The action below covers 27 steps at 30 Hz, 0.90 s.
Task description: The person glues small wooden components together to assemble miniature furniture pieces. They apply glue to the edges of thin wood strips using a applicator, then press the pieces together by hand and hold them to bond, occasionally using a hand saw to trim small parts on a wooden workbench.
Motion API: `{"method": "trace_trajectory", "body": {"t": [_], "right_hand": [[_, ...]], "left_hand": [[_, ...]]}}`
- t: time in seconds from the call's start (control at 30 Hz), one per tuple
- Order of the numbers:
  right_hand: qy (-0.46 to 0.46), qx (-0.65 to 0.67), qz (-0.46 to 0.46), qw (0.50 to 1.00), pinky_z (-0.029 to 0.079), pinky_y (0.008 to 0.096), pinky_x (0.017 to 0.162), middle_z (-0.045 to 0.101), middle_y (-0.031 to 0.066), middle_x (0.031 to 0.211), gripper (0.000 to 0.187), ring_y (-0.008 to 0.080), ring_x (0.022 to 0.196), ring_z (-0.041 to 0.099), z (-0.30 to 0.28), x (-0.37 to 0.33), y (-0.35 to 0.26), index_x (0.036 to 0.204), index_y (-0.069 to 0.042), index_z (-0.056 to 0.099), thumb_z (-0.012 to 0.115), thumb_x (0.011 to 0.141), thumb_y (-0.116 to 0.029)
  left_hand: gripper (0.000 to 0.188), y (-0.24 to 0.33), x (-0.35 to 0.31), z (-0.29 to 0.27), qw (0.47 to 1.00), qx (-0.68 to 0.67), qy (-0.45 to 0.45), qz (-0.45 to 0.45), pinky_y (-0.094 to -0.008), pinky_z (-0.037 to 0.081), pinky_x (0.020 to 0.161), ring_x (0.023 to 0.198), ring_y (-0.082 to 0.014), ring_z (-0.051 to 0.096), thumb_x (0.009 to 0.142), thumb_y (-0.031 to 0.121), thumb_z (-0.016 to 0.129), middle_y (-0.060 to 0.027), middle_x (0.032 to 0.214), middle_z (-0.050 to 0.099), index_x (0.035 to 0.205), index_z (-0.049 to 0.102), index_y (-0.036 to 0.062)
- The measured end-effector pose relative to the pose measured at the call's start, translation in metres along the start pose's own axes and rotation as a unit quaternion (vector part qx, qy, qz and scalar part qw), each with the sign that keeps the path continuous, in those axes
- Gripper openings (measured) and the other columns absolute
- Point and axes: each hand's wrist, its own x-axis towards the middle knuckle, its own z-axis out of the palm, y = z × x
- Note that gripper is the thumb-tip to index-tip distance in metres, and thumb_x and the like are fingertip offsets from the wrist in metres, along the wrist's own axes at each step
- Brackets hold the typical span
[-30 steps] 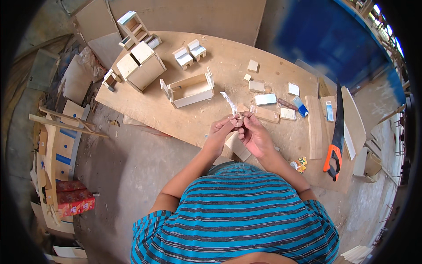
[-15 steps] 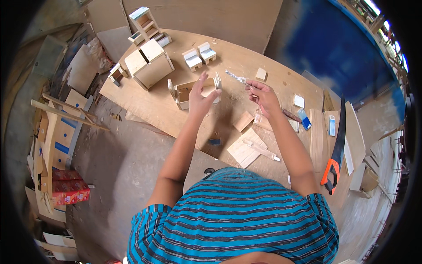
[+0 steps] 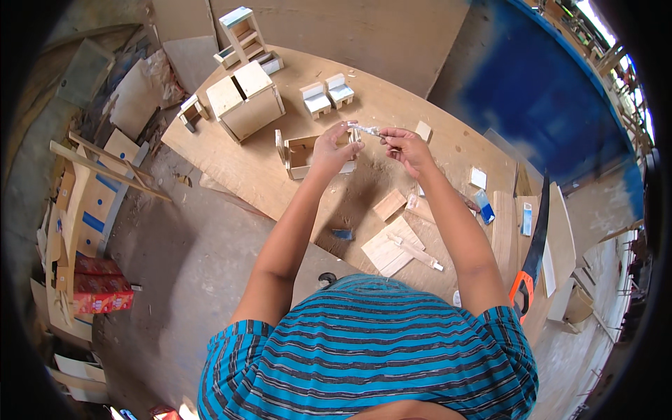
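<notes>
A small open wooden box frame [image 3: 299,171] with raised end pieces, like a toy bed, stands on the workbench. My left hand [image 3: 334,150] curls round its right end, fingers and thumb closed on the upright there. My right hand [image 3: 408,149] pinches a thin stick-like tool smeared with white paste [image 3: 369,131]; its exact kind is hard to make out. The tool's tip reaches the top of that end piece, close to my left fingertips. Just beyond the frame stand two little wooden chairs [image 3: 316,101] with pale seats.
A two-part wooden cabinet [image 3: 248,105] and a small shelf unit [image 3: 241,35] stand far left on the workbench [image 3: 210,164]. Wooden offcuts [image 3: 392,245] and a blue-and-white packet [image 3: 484,208] lie nearer right. An orange-handled handsaw [image 3: 535,245] lies along the right side.
My right hand has moved left, bringing the white-smeared tool to the frame's right end. My left hand's raised fingers have lowered and closed round that end.
</notes>
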Motion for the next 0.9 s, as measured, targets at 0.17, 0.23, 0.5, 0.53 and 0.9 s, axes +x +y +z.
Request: {"method": "trace_trajectory", "body": {"t": [0.17,0.23,0.5,0.53,0.9], "right_hand": [[0.009,-0.008,0.008,1.0,0.052,0.0212,0.067,0.064,0.0019,0.086,0.021,0.0054,0.067,0.056,0.002,0.005,0.002,0.107,-0.002,0.064,0.055,0.088,-0.004],[0.007,-0.005,0.012,1.0,0.052,0.021,0.066,0.064,0.0025,0.086,0.021,0.0053,0.066,0.056,0.004,0.005,0.002,0.108,-0.002,0.064,0.055,0.088,-0.004],[0.034,-0.105,-0.024,0.994,0.041,0.0172,0.054,0.064,0.0017,0.079,0.024,0.0034,0.06,0.05,-0.008,0.004,-0.001,0.106,0.0,0.066,0.059,0.084,-0.004],[0.034,-0.105,-0.024,0.994,0.041,0.0172,0.054,0.064,0.0017,0.079,0.024,0.0034,0.06,0.05,-0.012,0.005,-0.001,0.106,0.0,0.066,0.059,0.084,-0.004],[0.081,-0.225,-0.086,0.967,0.041,0.0199,0.052,0.067,0.0021,0.08,0.02,0.0052,0.059,0.051,-0.038,0.004,0.001,0.098,-0.004,0.071,0.059,0.082,-0.006]], "left_hand": [[0.051,0.02,-0.003,-0.001,0.997,-0.058,-0.028,-0.033,-0.0333,0.038,0.1,0.113,-0.0171,0.054,0.074,0.018,0.076,-0.009,0.119,0.061,0.12,0.06,0.0031],[0.049,0.018,-0.004,-0.001,0.995,-0.087,-0.026,-0.035,-0.0315,0.038,0.1,0.113,-0.0165,0.054,0.075,0.014,0.075,-0.0084,0.118,0.062,0.12,0.06,0.0031],[0.049,0.005,-0.002,0.003,0.998,-0.061,0.001,0.0,-0.0269,0.051,0.077,0.093,-0.0124,0.059,0.073,0.016,0.075,-0.0073,0.112,0.061,0.118,0.062,0.0069],[0.049,0.003,-0.002,0.004,0.999,-0.042,0.011,0.019,-0.0276,0.051,0.079,0.098,-0.014,0.059,0.072,0.016,0.075,-0.0088,0.115,0.061,0.119,0.062,0.0068],[0.052,0.004,-0.002,0.003,1.0,-0.005,-0.006,0.019,-0.0349,0.038,0.101,0.118,-0.0199,0.053,0.075,0.018,0.073,-0.0096,0.123,0.06,0.123,0.058,0.0063]]}}
